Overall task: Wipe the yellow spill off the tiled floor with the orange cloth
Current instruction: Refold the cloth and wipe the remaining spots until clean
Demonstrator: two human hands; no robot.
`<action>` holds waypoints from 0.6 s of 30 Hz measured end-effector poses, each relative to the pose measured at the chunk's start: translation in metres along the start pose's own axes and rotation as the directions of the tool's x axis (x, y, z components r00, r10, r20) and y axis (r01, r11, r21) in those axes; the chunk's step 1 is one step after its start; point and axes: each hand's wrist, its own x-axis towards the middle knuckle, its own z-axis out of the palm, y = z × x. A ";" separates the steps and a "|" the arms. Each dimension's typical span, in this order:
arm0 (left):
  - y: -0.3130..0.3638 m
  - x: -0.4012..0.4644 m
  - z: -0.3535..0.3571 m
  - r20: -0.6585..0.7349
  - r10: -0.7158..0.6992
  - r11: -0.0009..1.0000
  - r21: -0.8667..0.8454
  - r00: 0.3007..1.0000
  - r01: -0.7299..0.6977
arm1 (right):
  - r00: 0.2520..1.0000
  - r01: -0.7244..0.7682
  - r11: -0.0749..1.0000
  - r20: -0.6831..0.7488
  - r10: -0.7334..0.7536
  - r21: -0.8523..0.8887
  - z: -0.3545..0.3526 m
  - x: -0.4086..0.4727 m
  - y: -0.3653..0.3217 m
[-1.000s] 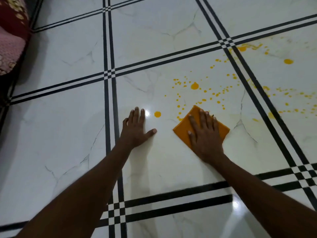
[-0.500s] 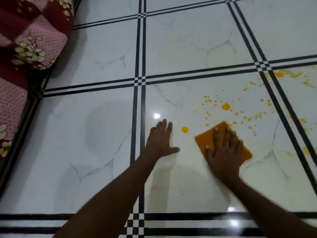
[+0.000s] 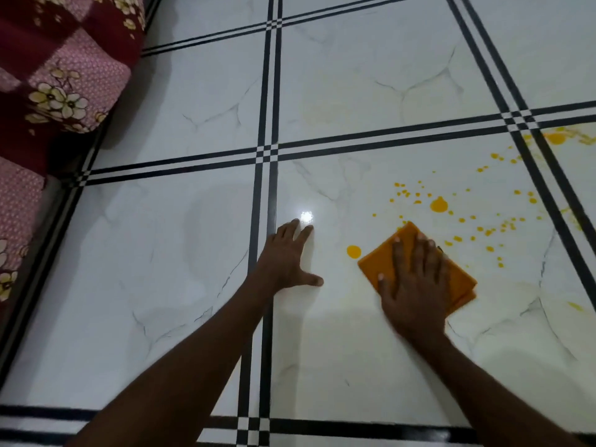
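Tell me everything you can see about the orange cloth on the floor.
The orange cloth is a small folded square of soft-looking fabric; layered edges show at its right corner. It lies flat on the white tiled floor, turned like a diamond, at the near edge of the yellow spill. The right hand presses on it with straight, spread fingers and covers its middle. One round yellow drop lies just left of it, apart.
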 end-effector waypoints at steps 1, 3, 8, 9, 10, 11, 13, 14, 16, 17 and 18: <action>0.001 -0.001 -0.001 0.002 -0.007 1.000 -0.006 1.000 0.007 | 0.999 -0.035 0.999 -0.013 0.035 -0.001 0.001 -0.009 -0.012; 0.001 -0.001 -0.002 0.021 -0.014 1.000 -0.005 1.000 0.014 | 0.998 0.052 0.998 0.020 -0.052 0.017 0.006 -0.042 -0.039; -0.005 0.002 -0.001 0.045 0.006 1.000 0.008 0.999 -0.006 | 0.915 0.394 0.918 0.083 -0.396 0.034 0.019 -0.003 -0.061; -0.005 0.001 -0.001 0.040 0.009 1.000 0.011 0.999 -0.009 | 0.906 0.413 0.911 0.096 -0.412 0.010 0.021 0.021 -0.058; -0.005 0.000 -0.001 0.046 0.008 1.000 0.007 0.999 -0.009 | 0.916 0.389 0.921 0.109 -0.386 -0.001 0.020 0.045 -0.051; -0.005 -0.001 -0.001 0.054 0.004 1.000 0.002 0.999 -0.004 | 0.941 0.328 0.944 0.097 -0.325 -0.015 0.019 0.064 -0.039; -0.004 -0.001 -0.004 0.066 0.007 1.000 0.013 0.998 -0.008 | 0.985 0.171 0.985 0.034 -0.170 -0.035 0.011 0.074 -0.009; -0.002 -0.001 -0.007 0.071 0.009 1.000 0.025 0.997 -0.011 | 0.995 0.102 0.994 -0.001 -0.102 -0.035 0.005 0.065 0.002; -0.002 -0.001 -0.011 0.079 0.001 0.999 0.032 0.997 -0.004 | 0.998 -0.051 0.999 -0.037 0.051 -0.008 -0.001 0.032 0.005; 0.000 0.000 -0.015 0.073 -0.003 1.000 0.029 0.997 0.001 | 0.994 -0.106 0.994 -0.042 0.106 -0.012 -0.003 0.016 -0.003; 0.002 -0.001 -0.014 0.074 -0.008 0.999 0.034 0.997 0.006 | 0.994 -0.103 0.995 -0.023 0.103 -0.008 0.000 0.004 -0.014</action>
